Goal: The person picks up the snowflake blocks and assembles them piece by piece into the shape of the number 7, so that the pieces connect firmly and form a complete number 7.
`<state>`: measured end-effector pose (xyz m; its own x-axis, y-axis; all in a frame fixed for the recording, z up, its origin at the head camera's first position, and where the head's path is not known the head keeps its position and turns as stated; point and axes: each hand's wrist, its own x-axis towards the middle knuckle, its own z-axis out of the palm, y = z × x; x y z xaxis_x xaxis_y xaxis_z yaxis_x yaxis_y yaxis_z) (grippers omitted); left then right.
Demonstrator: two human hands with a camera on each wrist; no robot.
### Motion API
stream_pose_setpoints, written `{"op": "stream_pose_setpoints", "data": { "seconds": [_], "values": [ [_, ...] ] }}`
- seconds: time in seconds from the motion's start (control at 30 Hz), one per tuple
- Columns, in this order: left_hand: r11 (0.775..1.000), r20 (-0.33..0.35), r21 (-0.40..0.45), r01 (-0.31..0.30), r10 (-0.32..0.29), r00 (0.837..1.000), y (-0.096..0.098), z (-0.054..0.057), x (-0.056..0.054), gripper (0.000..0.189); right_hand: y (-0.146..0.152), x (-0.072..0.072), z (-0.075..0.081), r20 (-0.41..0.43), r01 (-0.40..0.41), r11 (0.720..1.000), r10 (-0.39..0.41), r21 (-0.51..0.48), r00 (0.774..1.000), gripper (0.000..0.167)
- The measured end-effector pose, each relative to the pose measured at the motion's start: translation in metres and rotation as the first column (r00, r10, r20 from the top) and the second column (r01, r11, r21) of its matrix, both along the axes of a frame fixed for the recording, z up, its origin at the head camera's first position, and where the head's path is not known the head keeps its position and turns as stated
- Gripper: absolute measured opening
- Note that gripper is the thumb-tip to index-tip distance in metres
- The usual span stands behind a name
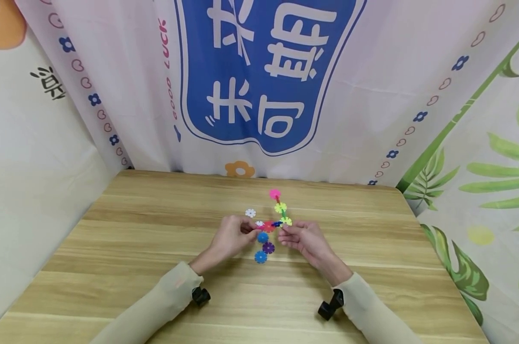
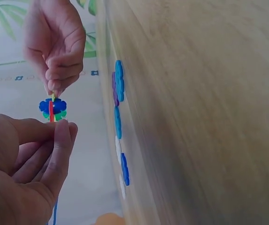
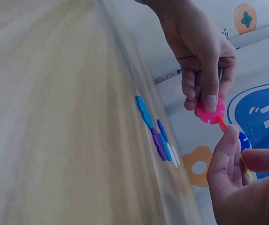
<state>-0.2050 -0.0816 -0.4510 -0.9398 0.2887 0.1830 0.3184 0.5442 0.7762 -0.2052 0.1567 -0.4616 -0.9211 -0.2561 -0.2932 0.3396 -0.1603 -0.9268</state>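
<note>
Both hands hold up a chain of notched plastic snowflake discs over the table. My left hand (image 1: pixel 233 235) pinches the pink disc (image 3: pixel 211 112) at one end between thumb and fingers. A red disc (image 1: pixel 269 226) joins that pink one to a dark blue disc (image 2: pixel 53 106). On the other side of the blue disc, my right hand (image 1: pixel 305 240) pinches a yellow disc (image 1: pixel 287 221). From there the chain runs away from me through a green disc (image 1: pixel 283 214), another yellow disc (image 1: pixel 280 208) and a red piece to a second pink disc (image 1: pixel 274 194).
Loose discs lie below the hands on the wooden table (image 1: pixel 113 267): a purple disc (image 1: pixel 268 247), a light blue disc (image 1: pixel 260 257) near me, another light blue disc (image 1: pixel 262 237), and a white disc (image 1: pixel 250 213) beyond the left hand. A printed curtain (image 1: pixel 134 95) hangs behind the table.
</note>
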Motion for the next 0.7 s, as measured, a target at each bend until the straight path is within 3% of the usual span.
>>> {"op": "stream_pose_setpoints", "data": {
  "seconds": [0.23,0.43,0.6,0.7],
  "values": [
    [0.999,-0.062,-0.016,0.034,-0.035,0.997,-0.008,0.005,0.001,0.007,-0.005,0.003,-0.003,-0.016,-0.05,0.996,0.051,0.077,0.999,0.025],
    [0.996,-0.069,-0.034,0.079,-0.081,0.994,-0.012,0.006,0.001,0.012,-0.004,0.003,0.0,-0.024,-0.068,0.991,0.071,0.115,0.997,0.024],
    [0.993,-0.122,-0.052,0.11,-0.116,0.986,-0.012,-0.001,0.001,0.008,-0.002,0.0,0.004,-0.023,-0.088,0.986,0.092,0.145,0.995,0.015],
    [0.993,-0.143,-0.025,0.118,-0.121,0.982,-0.008,-0.006,0.001,0.006,0.001,-0.002,0.008,-0.026,-0.094,0.983,0.1,0.16,0.995,0.018]
  ]
}}
